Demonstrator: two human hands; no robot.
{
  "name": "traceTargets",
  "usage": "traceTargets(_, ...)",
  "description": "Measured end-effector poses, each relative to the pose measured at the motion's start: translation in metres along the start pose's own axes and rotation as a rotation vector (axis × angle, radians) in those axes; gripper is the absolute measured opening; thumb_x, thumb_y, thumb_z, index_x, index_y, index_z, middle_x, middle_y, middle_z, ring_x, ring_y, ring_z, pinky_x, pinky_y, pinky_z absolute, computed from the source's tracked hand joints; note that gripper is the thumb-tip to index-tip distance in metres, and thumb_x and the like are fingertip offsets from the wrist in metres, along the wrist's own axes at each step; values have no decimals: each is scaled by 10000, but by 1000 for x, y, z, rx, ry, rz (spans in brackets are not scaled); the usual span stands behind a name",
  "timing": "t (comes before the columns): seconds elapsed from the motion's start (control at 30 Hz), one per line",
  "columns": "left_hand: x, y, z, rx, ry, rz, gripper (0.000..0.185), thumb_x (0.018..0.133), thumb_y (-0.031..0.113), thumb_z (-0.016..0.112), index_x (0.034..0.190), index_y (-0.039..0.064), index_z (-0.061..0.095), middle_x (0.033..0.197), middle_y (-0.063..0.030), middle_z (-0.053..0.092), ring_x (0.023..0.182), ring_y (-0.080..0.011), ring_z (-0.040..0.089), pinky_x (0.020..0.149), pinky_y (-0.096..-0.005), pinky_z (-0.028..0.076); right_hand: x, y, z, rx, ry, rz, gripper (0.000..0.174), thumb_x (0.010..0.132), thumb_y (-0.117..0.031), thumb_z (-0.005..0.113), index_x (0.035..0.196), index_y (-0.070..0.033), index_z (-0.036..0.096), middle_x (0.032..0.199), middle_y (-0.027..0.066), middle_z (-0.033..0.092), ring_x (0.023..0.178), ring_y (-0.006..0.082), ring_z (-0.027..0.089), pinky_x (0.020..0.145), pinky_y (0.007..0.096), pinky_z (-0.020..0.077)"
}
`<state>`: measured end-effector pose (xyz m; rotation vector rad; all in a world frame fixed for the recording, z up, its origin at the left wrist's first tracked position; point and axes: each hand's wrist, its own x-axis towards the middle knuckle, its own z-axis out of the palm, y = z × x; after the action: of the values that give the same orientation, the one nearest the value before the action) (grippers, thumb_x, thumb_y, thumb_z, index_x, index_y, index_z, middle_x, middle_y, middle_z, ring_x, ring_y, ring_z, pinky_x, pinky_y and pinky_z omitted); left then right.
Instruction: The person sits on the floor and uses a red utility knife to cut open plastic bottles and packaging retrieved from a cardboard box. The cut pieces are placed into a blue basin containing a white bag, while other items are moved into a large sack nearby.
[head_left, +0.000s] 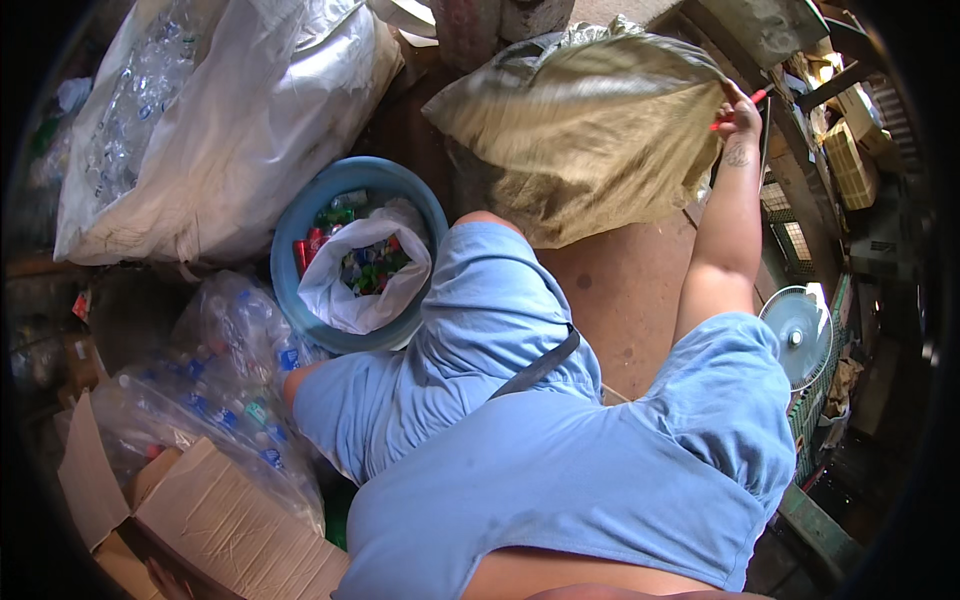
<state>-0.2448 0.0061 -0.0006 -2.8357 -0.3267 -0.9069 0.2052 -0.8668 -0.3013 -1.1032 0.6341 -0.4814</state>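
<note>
My right hand (739, 120) is stretched out to the far right, gripping the edge of a large yellowish woven sack (600, 135). The sack is blurred by motion and billows over the floor, its contents hidden. A slim red object (761, 94), perhaps a tool handle, sticks out on both sides of the same fist. At the bottom left, dark fingers (166, 579) show in shadow against an open cardboard box (232, 517); they may be my left hand, but their grip is unclear.
A blue plastic tub (360, 166) holds red cans (306, 251) and a white bag (330, 300) of bottle caps. Clear bags of plastic bottles (225, 405) lie left of my legs. A big white sack (247, 150) of bottles stands beyond. A fan (795, 337) is at right.
</note>
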Motion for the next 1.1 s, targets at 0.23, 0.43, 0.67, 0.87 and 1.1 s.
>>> traceTargets(0.23, -15, -78, 25, -68, -144, -433, 540, 884, 387, 496, 1266, 13, 418, 1197, -132, 500, 1051, -231, 502, 868, -351, 414, 19, 149, -64, -458, 468, 146, 197, 750, -214, 581, 634, -104, 466, 453, 34, 411, 346, 182, 394, 329, 337, 284)
traceTargets(0.43, -56, -180, 14, -284, -302, -865, 540, 881, 381, 510, 1302, 60, 401, 1242, -76, 485, 1115, -185, 466, 908, -310, 371, 2, 251, -86, -927, 503, -488, 354, 763, -189, 617, 1112, -127, 615, 1043, 62, 640, 942, 188, 593, 853, 296, 438)
traceTargets(0.67, -136, -180, -42, -293, -421, -1207, 524, 842, 410, 562, 1293, 175, 438, 1244, -11, 496, 1107, -169, 464, 873, -437, 362, 28, 225, -16, -964, 175, -276, 427, 724, -256, 681, 1105, -94, 576, 1037, 98, 613, 904, 204, 598, 810, 325, 471)
traceTargets(0.87, -71, -37, -46, 71, -37, -968, 399, 859, 301, 540, 1166, 48, 503, 1092, -95, 545, 1016, -220, 518, 843, -379, 425, 16, 200, 53, -1393, 165, -319, 604, 636, -290, 729, 1158, -88, 504, 1095, 151, 558, 932, 260, 598, 800, 365, 493)
traceTargets(1.1, -3, 173, 102, -585, -10, -79, 268, 813, 167, 559, 1005, -21, 571, 943, -116, 584, 905, -228, 534, 770, -324, 428, -87, 177, -1, -1626, 495, 169, 858, 607, -300, 748, 1308, -72, 310, 1337, 232, 356, 1113, 369, 497, 915, 455, 433)
